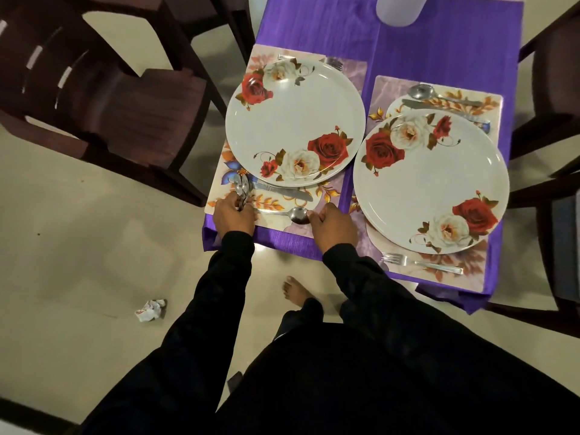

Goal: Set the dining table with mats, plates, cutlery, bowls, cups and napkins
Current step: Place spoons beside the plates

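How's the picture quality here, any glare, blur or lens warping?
Head view: dim warm light; wide-angle bending curves the chairs and floor edges; soft glare on the plates and spoon; both hands reasonably sharp; the cup is cropped and blurry.

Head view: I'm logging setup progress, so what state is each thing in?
Left plate: empty, on its mat.
Right plate: empty, on its mat.
Spoon: on left mat, right hand touching its bowl.
Knife: flat on mat.
Left hand: gripping cutlery.
Fork: flat on right mat.
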